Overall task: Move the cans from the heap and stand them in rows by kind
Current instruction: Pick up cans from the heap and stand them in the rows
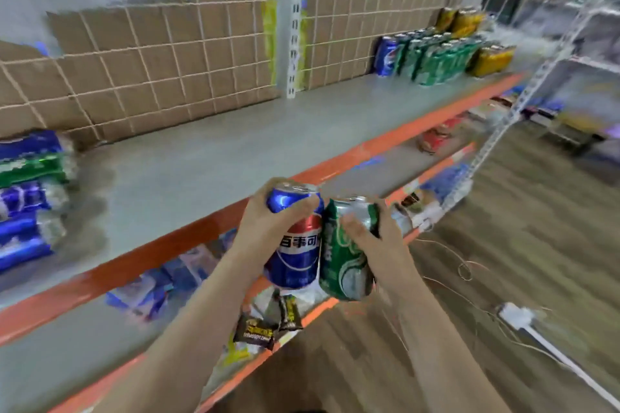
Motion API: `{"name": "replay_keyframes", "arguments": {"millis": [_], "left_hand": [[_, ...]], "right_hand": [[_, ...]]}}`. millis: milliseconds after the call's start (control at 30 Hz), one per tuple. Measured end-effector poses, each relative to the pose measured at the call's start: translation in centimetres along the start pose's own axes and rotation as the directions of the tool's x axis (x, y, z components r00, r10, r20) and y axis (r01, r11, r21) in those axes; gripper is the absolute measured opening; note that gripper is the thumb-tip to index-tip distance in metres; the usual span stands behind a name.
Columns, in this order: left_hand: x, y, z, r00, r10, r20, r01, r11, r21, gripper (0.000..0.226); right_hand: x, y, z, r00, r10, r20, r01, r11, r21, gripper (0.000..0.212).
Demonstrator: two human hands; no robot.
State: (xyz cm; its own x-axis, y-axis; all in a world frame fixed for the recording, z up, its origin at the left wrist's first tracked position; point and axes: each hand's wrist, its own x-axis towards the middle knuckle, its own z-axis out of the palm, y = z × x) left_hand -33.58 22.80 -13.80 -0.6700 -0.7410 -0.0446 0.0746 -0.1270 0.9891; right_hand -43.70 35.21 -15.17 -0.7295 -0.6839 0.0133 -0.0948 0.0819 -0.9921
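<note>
The task looks partly done. At the far right end of the shelf [201, 157] the rows [439, 57] already stand by kind: blue cans at the left, then several lines of green ones, then yellow ones beside and behind them. The picture is blurred there, so I cannot count them. At the left edge the heap [30, 198] has blue and green cans that lie on their sides, one over another. I judge that a good part of the work is left, because this heap is not small and only a part of it is in view.

Two cans are now between these places, in the air in front of the shelf edge. The left hand [265, 228] grips the blue can [297, 255], with fingers curled around its upper part and the thumb side toward the camera. The right hand [379, 245] grips the green can [342, 265] in the same manner, with the thumb across its front. Both cans are nearly upright, the green one tilted a little, and their sides touch or almost touch. Both forearms reach forward from the bottom of the picture. The rows are well apart from the hands, so the cans probably have to be carried to the right and stood each in its own row.
</note>
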Motion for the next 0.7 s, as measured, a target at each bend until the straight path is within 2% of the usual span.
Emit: {"name": "replay_keyframes", "arguments": {"millis": [100, 200, 367, 500, 600, 700], "left_hand": [[1.5, -1.0, 5.5, 0.999, -0.047, 0.027, 0.047, 0.999, 0.019, 0.049], [3.6, -1.3, 11.0, 0.992, -0.062, 0.105, 0.055, 0.996, 0.067, 0.046], [8.0, -1.9, 18.5, 0.966, -0.054, 0.251, 0.027, 0.994, 0.108, 0.031], [14.3, -3.5, 23.3, 0.962, -0.077, 0.262, 0.069, 0.997, 0.038, 0.039], [19.9, -4.5, 26.7, 0.962, -0.061, 0.265, 0.059, 0.998, 0.016, 0.042], [25.4, -4.1, 30.3, 0.971, -0.035, 0.237, 0.038, 0.999, -0.008, 0.034]], "right_hand": [[0.4, 0.6, -5.0, 0.996, 0.044, -0.074, -0.041, 0.998, 0.042, 0.048], [1.6, 0.8, -9.9, 0.984, 0.113, -0.139, -0.103, 0.992, 0.079, 0.063], [4.8, 2.1, -16.5, 0.955, 0.157, -0.253, -0.130, 0.984, 0.121, 0.073], [9.3, 3.2, -21.9, 0.935, 0.149, -0.322, -0.107, 0.983, 0.146, 0.045], [13.9, 3.3, -26.1, 0.917, 0.124, -0.380, -0.079, 0.988, 0.132, 0.035], [19.2, 2.5, -29.7, 0.918, 0.093, -0.386, -0.059, 0.993, 0.099, 0.031]]}}
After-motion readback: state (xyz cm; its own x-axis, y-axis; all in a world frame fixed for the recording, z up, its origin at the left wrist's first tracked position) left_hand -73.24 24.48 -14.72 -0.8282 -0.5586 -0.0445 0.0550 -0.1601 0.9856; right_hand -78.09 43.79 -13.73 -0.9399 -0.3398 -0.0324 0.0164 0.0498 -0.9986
